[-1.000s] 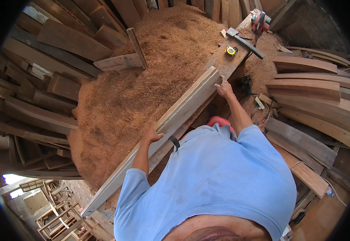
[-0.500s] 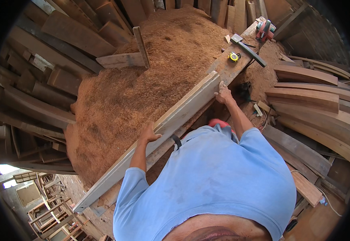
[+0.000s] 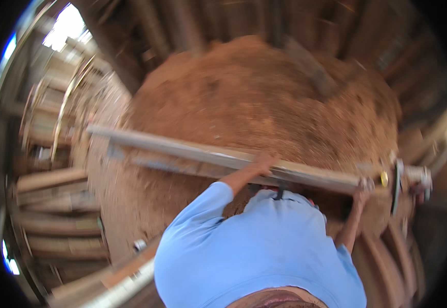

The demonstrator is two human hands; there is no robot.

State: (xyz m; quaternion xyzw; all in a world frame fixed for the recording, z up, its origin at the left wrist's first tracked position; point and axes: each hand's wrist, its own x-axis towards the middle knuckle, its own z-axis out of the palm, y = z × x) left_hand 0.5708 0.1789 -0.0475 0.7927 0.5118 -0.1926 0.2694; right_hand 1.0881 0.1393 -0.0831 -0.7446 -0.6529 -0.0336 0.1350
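Note:
A long pale wooden plank (image 3: 316, 177) lies on edge across the view in front of my body. My left hand (image 3: 263, 164) grips it near the middle, its fingers over the upper edge. Close to the plank's right end, my right hand (image 3: 363, 194) is wrapped round it. Both hands are blurred, so single fingers are hard to make out. Just beyond my right hand are a yellow tape measure (image 3: 384, 178) and a hammer (image 3: 396, 190) on the bench.
A wide heap of brown sawdust (image 3: 244, 102) spreads beyond the plank. A board (image 3: 311, 66) sticks out of it. A power tool (image 3: 422, 187) sits at the bench's far right. Stacked timber (image 3: 59, 215) and wooden frames (image 3: 49, 113) stand at the left.
The view has swung left, so the plank now lies nearly crosswise and the tools appear lower right. Both hands stay on the plank; the picture is now blurred.

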